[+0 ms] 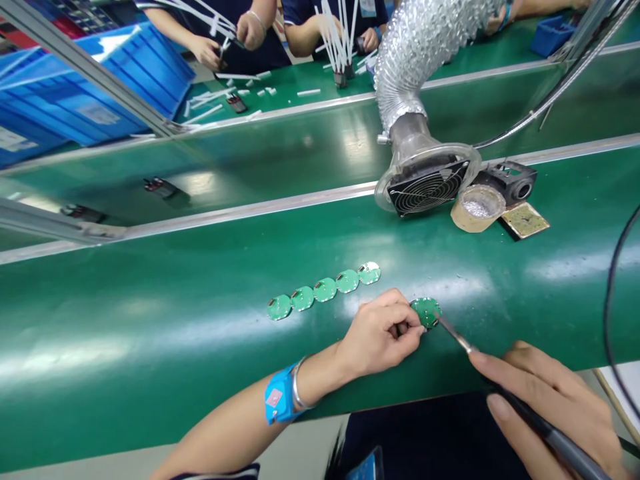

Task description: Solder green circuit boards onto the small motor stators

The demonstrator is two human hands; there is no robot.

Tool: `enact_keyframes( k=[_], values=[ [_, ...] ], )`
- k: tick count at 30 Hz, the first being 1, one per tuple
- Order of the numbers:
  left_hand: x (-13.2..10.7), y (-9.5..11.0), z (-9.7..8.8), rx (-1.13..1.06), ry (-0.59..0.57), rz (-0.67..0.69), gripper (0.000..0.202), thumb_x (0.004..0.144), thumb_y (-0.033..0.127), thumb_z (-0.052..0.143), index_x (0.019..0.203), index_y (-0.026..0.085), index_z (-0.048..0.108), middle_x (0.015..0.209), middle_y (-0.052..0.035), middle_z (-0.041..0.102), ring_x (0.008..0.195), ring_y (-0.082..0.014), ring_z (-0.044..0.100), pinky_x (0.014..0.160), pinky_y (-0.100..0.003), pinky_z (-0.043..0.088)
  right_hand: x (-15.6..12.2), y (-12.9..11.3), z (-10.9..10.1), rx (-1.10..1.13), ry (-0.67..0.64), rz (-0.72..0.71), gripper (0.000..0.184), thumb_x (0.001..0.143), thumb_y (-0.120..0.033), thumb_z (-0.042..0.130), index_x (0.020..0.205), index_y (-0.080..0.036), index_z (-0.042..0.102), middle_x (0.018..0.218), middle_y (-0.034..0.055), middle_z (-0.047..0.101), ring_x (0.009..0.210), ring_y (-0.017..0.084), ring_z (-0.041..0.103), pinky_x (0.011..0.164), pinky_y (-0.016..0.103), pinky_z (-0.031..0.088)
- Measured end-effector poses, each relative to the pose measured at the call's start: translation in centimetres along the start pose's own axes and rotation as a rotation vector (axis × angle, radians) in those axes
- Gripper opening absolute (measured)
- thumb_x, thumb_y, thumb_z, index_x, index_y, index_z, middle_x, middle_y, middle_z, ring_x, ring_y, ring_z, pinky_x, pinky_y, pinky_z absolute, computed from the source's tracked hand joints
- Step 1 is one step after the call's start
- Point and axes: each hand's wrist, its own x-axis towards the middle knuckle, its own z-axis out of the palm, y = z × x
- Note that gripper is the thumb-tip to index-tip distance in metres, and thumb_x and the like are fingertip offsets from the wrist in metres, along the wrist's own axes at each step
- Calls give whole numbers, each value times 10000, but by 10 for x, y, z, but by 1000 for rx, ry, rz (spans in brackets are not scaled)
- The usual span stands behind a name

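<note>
My left hand point(380, 337) pinches the edge of a small round green circuit board point(427, 311) lying on the green bench mat point(150, 333). My right hand point(545, 400) grips a soldering iron point(505, 393) like a pen, its metal tip touching the right side of that board. A row of several more round green boards point(325, 290) lies on the mat just beyond and to the left of my left hand. A blue wrist strap point(279, 399) and a metal bangle sit on my left wrist.
A fume-extractor fan point(427, 190) on a silver flexible duct point(425, 47) stands at the back right, beside a solder-wire roll point(477, 208), an iron stand point(510, 181) and a sponge pad point(525, 220). Other people's hands point(250, 30) handle white rods across the far bench. Blue crates point(100, 87) sit at the left.
</note>
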Motion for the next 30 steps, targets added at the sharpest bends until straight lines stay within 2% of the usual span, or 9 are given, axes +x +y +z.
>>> enact_keyframes(
  k=[5,19,30],
  values=[
    [-1,-1,1,17,16,39,43,771,121,636,741,129,665,748,-18,577,506,-37,512,470,-137,455,0,-3,5,48,2,-16,348,817,-66,533,1138,-150,638,791,50,651,658,173,631,562,315,541],
    [2,3,0,107,26,125,89,747,77,597,706,144,639,702,-14,590,585,-78,548,517,-165,452,3,-2,11,80,14,-12,333,800,-40,507,1087,-128,651,772,44,635,620,144,587,532,300,500],
    [1,2,3,124,35,131,99,730,56,584,703,142,625,705,-12,577,579,-79,544,520,-172,439,0,1,13,54,-17,-33,329,808,-64,528,1109,-137,639,781,53,632,646,171,610,547,320,513]
  ],
)
